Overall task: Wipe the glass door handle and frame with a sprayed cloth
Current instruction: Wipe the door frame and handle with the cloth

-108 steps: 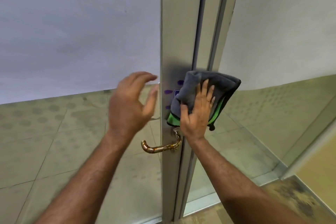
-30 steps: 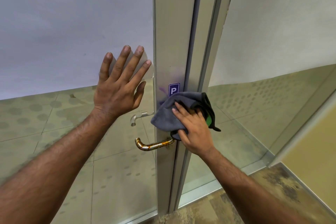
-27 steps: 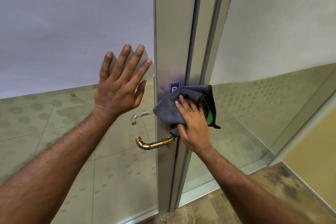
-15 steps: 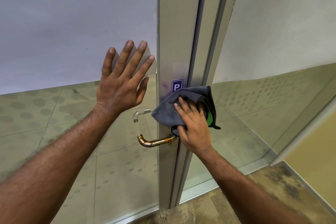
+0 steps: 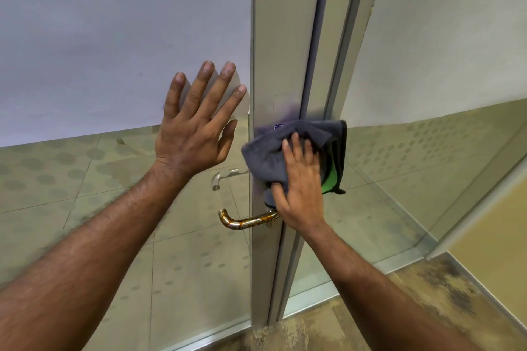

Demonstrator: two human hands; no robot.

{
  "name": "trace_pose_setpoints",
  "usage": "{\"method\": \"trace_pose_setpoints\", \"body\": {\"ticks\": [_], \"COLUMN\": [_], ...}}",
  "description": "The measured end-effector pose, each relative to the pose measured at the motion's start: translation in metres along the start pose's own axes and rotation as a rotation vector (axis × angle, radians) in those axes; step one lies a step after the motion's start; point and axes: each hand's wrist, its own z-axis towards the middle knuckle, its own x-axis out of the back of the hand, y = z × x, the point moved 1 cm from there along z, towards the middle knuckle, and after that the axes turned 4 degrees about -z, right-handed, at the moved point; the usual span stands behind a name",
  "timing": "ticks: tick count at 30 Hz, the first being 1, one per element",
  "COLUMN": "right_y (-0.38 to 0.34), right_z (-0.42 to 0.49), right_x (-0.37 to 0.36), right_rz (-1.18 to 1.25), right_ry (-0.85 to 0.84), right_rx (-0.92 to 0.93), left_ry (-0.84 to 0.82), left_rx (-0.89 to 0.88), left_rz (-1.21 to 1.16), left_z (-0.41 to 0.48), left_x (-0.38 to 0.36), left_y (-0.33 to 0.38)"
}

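1. Head view: the metal frame (image 5: 281, 37) of the glass door (image 5: 114, 222) runs upright through the middle of the picture, from 12 o'clock down to 6 o'clock.
2. The left hand (image 5: 194, 139) lies flat on the glass at 9 o'clock of the frame, just beside it. Its fingers (image 5: 199, 88) are straight and spread apart, point to 12 o'clock and hold nothing.
3. The right hand (image 5: 299, 188) presses the grey cloth (image 5: 265, 157) against the frame, just right of centre. Its fingers lie nearly straight and close together on the cloth, with the thumb along the cloth's lower edge.
4. The cloth is bunched, and a green layer shows at its 4 o'clock corner.
5. A small blue sticker (image 5: 278, 126) peeks out at 12 o'clock of the cloth, mostly covered.
6. The brass-coloured handle (image 5: 245, 221) juts from the frame at 6 o'clock of the cloth and points to 9 o'clock. Its base is hidden behind the heel of the right hand, so whether they touch cannot be told.
7. A silver second handle (image 5: 225, 177) shows through the glass at 5 o'clock of the left hand.
8. A mottled floor (image 5: 427, 293) fills the 5 o'clock corner.
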Motion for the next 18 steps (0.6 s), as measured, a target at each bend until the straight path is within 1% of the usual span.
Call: {"method": "trace_pose_setpoints", "body": {"ticks": [4, 6, 8, 11, 13, 15, 18], "right_y": [-0.023, -0.032, -0.033, -0.016, 0.001, 0.014, 0.010], "right_z": [0.044, 0.054, 0.050, 0.026, 0.010, 0.001, 0.009], "right_x": [0.002, 0.000, -0.006, -0.011, -0.006, 0.000, 0.005], "right_rz": [-0.145, -0.198, -0.216, -0.135, -0.084, -0.069, 0.001], "right_ry": [0.109, 0.133, 0.133, 0.112, 0.113, 0.119, 0.117], "right_rx": [-0.014, -0.032, 0.010, 0.147, 0.189, 0.180, 0.084], "left_ry": [0.002, 0.010, 0.013, 0.013, 0.011, 0.007, -0.006], "left_rx": [-0.008, -0.006, -0.007, -0.012, -0.009, -0.008, -0.009], "left_rz": [-0.011, -0.012, -0.011, -0.008, -0.010, -0.013, -0.004], "left_z": [-0.002, -0.001, -0.001, -0.002, -0.002, -0.001, -0.001], "left_x": [0.002, 0.002, 0.001, 0.000, -0.001, -0.001, -0.001], "left_y": [-0.002, -0.002, -0.003, -0.002, -0.001, 0.000, -0.002]}}
